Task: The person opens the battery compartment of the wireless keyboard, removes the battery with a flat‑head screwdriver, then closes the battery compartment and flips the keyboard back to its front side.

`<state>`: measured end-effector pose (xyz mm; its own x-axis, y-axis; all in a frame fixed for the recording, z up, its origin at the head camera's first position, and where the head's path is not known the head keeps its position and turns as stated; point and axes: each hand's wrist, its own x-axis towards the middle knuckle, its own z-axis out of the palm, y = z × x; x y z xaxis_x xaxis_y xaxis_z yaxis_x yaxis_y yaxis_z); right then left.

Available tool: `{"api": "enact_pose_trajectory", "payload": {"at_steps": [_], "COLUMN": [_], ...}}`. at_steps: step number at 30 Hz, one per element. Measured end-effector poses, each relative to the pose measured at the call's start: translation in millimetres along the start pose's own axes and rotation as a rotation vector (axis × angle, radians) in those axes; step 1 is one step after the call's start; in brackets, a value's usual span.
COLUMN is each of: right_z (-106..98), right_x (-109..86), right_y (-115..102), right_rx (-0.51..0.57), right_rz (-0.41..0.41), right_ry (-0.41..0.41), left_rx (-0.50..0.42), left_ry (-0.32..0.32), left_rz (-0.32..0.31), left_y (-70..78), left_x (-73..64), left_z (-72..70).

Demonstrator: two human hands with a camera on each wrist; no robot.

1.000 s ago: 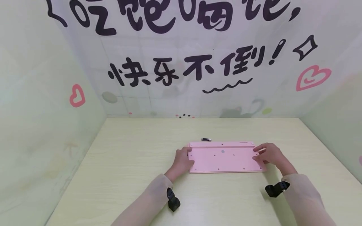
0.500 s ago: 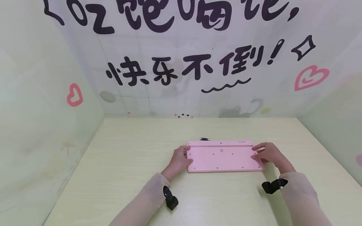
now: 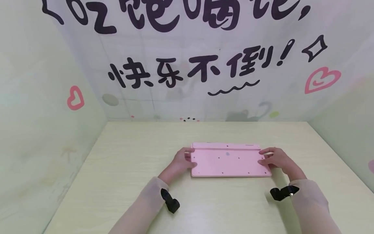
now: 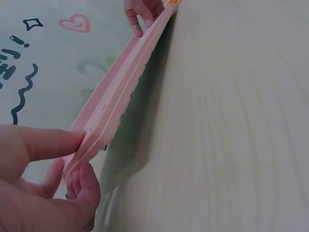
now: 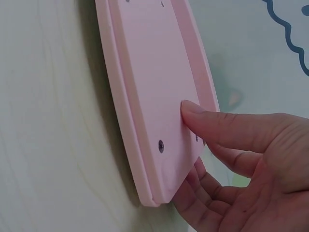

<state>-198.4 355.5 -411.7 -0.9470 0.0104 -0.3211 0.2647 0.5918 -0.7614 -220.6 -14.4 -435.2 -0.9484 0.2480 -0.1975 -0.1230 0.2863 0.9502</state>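
Note:
A pink keyboard (image 3: 229, 165) is held underside up, with small screws dotted over its back and a raised ridge along the far side. My left hand (image 3: 179, 162) pinches its left end, thumb on the back and fingers beneath. At the opposite end, my right hand (image 3: 277, 160) grips it the same way. In the left wrist view the keyboard (image 4: 123, 92) slants above the tabletop, with key edges showing along its lower face. Most of the far fingers of my right hand (image 5: 246, 154) are behind the keyboard (image 5: 154, 96) in the right wrist view.
The pale wooden table (image 3: 140, 146) is bounded by a back wall (image 3: 187, 104) with black lettering and by light side walls. Black wrist cameras sit on both sleeves. A small dark object behind the keyboard is almost wholly hidden.
The keyboard has risen slightly and shifted a little left, with both hands still gripping its ends. It now covers nearly all of the small black cylinder seen behind it earlier.

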Motion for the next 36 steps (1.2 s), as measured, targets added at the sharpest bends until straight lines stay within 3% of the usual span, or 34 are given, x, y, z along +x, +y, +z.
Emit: {"api": "enact_pose_trajectory", "payload": {"at_steps": [9, 18, 27, 36], "right_z": [-3.1, -1.6, 2.0, 7.2], "right_x": [-3.9, -6.2, -6.0, -6.7], "right_y": [-2.4, -3.0, -4.2, -8.6], "right_rx": [0.088, 0.159, 0.249, 0.293], "right_rz": [-0.03, -0.054, -0.076, -0.093], "right_ry": [-0.046, -0.089, -0.104, -0.115], "left_rx": [-0.23, -0.355, -0.348, -0.337], "left_ry": [-0.129, -0.229, -0.208, -0.185], "left_rz": [0.012, 0.069, 0.111, 0.103], "left_y": [10.0, 13.1, 22.8, 31.0], "left_x": [-5.2, -13.3, -20.8, -23.3], "left_z": [-15.5, -23.8, -31.9, -40.2]}}
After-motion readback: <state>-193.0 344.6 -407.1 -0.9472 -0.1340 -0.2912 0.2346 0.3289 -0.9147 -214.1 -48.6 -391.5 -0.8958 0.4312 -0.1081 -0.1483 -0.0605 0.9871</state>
